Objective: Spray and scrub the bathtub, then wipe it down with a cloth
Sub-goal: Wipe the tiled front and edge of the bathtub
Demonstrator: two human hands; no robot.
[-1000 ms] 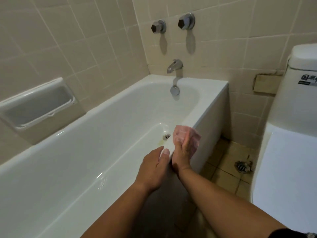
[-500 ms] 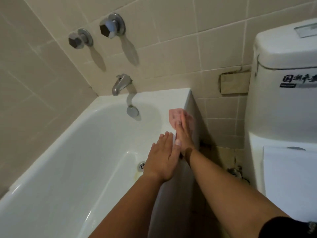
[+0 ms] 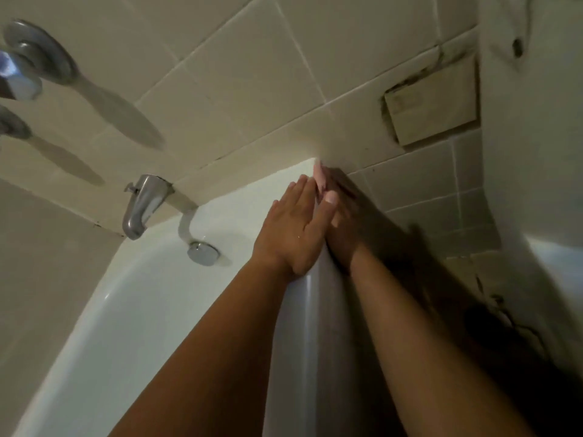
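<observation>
The white bathtub [image 3: 132,316] fills the lower left, and its outer edge runs up the middle to the far corner at the tiled wall. My left hand [image 3: 293,228] lies flat with straight fingers on top of the rim, close to that corner. My right hand [image 3: 347,228] is flat against the tub's shadowed outer side and presses a pink cloth [image 3: 321,179] to it. Only the cloth's tip shows, past the fingertips at the corner. The right thumb rests on the rim beside my left hand.
A metal spout [image 3: 142,206] and a round overflow plate [image 3: 203,252] sit at the tub's head. Two wall knobs [image 3: 22,67] are at the upper left. A white toilet [image 3: 536,159] stands close on the right, beside a damaged tile recess [image 3: 432,102]. The gap between them is dark.
Both hands have slid along the tub's edge toward the far corner at the wall, the right one carrying the cloth. The camera has come much closer and lower.
</observation>
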